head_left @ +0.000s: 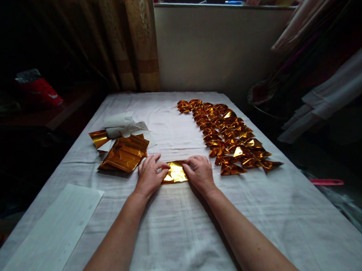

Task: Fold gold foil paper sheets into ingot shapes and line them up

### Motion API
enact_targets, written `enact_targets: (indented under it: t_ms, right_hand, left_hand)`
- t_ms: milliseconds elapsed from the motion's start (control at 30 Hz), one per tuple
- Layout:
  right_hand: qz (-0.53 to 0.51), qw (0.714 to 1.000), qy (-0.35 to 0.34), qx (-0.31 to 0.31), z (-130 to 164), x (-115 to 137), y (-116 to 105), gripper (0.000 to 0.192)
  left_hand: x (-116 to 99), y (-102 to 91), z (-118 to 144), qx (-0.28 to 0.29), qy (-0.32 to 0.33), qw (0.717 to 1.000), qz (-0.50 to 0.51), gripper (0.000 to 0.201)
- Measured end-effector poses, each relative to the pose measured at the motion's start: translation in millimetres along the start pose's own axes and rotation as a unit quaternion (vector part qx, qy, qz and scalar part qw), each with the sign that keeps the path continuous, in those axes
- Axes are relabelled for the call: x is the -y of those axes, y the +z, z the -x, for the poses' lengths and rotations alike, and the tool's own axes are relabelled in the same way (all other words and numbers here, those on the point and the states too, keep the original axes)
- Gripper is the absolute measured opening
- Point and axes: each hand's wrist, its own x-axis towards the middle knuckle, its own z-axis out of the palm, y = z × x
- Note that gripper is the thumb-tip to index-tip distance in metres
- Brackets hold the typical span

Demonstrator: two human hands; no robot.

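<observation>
A strip of shiny gold foil paper (175,172), seemingly folded, lies flat on the white cloth in front of me. My left hand (150,175) grips its left end, thumb on top of the foil. At the right end my right hand (201,172) holds it in the same way, fingers bent and thumb pressed down. The fingers hide both ends of the strip. Just beyond my left hand sits a stack of flat gold foil sheets (123,153). Rows of folded gold foil pieces (227,136) with pointed ends stand to the right of my right hand.
The table wears a white cloth (187,233). A long white paper sheet (55,237) lies at the left, and crumpled white wrapping (120,122) lies behind the foil stack. A curtain (132,40) and wall border the back; hanging clothes (328,89) are at the right.
</observation>
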Motion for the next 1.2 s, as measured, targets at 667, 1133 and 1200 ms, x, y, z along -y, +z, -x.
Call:
enact_targets:
  t_ms: [667, 1133, 1200]
  right_hand:
    - [0.015, 0.941, -0.289, 0.176, 23.4, 24.8, -14.6, 0.026]
    - [0.112, 0.931, -0.291, 0.192, 29.4, 40.4, -18.3, 0.030]
    - [0.122, 0.927, -0.297, 0.195, 30.0, 42.8, -18.8, 0.031]
  left_hand:
    - [3.8, -1.2, -1.8, 0.012, 0.005, 1.000, 0.018, 0.012]
    - [4.5, 0.3, -1.3, 0.008, 0.001, 1.000, 0.018, 0.010]
    - [4.9, 0.1, -1.1, 0.010, 0.006, 1.000, 0.016, 0.011]
